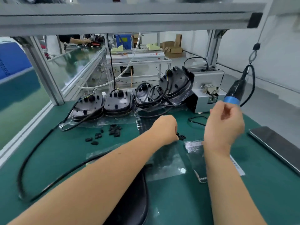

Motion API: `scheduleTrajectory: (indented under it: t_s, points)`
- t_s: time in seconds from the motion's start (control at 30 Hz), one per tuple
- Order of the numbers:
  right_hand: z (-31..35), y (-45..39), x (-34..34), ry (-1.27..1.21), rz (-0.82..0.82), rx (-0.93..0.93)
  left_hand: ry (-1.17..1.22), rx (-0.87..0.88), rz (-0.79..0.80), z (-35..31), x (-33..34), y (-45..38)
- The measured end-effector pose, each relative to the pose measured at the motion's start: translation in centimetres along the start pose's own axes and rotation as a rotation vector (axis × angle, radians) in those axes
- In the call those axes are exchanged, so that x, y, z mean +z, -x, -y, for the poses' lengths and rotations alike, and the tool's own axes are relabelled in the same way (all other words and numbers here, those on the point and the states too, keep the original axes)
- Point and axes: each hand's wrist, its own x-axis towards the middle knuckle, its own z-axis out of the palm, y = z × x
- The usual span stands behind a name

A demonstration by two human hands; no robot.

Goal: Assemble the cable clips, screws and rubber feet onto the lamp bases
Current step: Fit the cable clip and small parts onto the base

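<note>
Several black lamp bases stand in stacks along the back of the green mat: one stack (87, 109), a second (117, 103), a third (145, 96), and a tilted one (176, 83). Another dark base (134, 200) lies close to me, partly hidden under my left forearm. My left hand (165, 128) reaches down with curled fingers into a small pile of black cable clips (182, 137) and pinches there. My right hand (224, 122) is raised and blurred, its fingers loosely curled just below the blue band of the hanging electric screwdriver (235, 92), apart from it.
More loose black clips (103, 133) lie scattered at mid-left. A thick black cable (30, 158) loops across the left of the mat. Clear plastic bags (167, 163) lie in the middle. A grey screw feeder (207, 88) stands at back right, a dark flat panel (276, 146) at right.
</note>
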Motion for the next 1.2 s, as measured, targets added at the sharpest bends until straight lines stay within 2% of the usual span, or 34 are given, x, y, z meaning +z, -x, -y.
scheduleTrajectory:
  t_s: [0.13,0.23,0.33,0.4,0.47,0.53,0.67,0.73,0.8,0.9,1.07,1.2]
  points:
    - [-0.8,-1.8,-1.1,0.157,-0.148,0.036,-0.123,-0.014,-0.067,-0.5,0.8,-1.1]
    - [-1.6,-2.4,-1.4,0.202,-0.122,0.141,-0.159,-0.01,-0.071,-0.7,1.0,-1.3]
    - [-2.4,-2.5,-1.2,0.176,0.102,0.37,-0.178,-0.025,-0.083,-0.9,1.1,-1.0]
    - [-2.4,-2.3,-0.9,0.057,0.269,0.535,-0.182,-0.033,-0.081,-1.2,1.0,-0.7]
    - [-2.3,-2.1,-0.7,-0.081,0.34,0.653,-0.138,-0.04,-0.075,-1.4,0.4,-0.2]
    - [-2.1,-1.9,-0.5,-0.178,0.368,0.702,0.119,-0.074,-0.032,-1.3,-0.8,0.6]
    - [-1.1,-1.3,0.3,-0.527,0.386,0.788,1.098,-0.233,0.086,-0.7,-2.8,4.2]
    - [-0.3,-1.0,0.5,-0.761,0.412,0.818,1.376,-0.276,0.101,0.0,-3.1,5.6]
    - [0.5,-0.7,0.5,-0.956,0.462,0.83,1.521,-0.332,0.075,1.0,-3.3,6.9]
    - [1.3,0.2,0.8,-1.112,0.528,0.799,1.671,-0.428,-0.009,2.2,-3.4,8.3]
    - [2.2,2.1,1.4,-1.172,0.582,0.726,1.844,-0.443,-0.02,2.6,-3.4,9.6]
    - [2.3,2.5,1.6,-1.195,0.564,0.716,1.805,-0.429,-0.034,2.5,-3.2,10.0]
